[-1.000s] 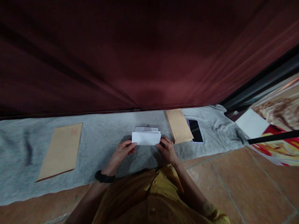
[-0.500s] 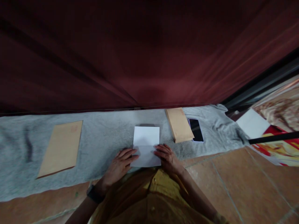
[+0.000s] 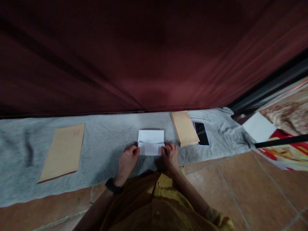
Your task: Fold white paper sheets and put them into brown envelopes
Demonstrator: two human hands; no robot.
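Note:
A white sheet of paper (image 3: 151, 136) lies on the grey cloth in front of me, its near part folded up and over toward the far side. My left hand (image 3: 128, 158) pinches the left edge of the folded flap, thumb and fingers together. At the flap's right edge, my right hand (image 3: 170, 156) grips the paper with curled fingers. A dark band sits on my left wrist. Just right of the paper, a stack of brown envelopes (image 3: 184, 128) overlaps a phone (image 3: 201, 133) with a black screen.
Another brown envelope (image 3: 63, 152) lies at the left on the grey cloth (image 3: 103, 138). A dark red drape (image 3: 154, 70) hangs behind. At the right are a dark bar, a white sheet (image 3: 259, 127) and a colourful printed surface (image 3: 286, 150). Tiled floor (image 3: 226, 186) shows below.
The paper's near edge has been lifted and folded away from me, so the sheet looks shorter. Both hands have moved forward, from lying flat on the paper to gripping the flap's edges.

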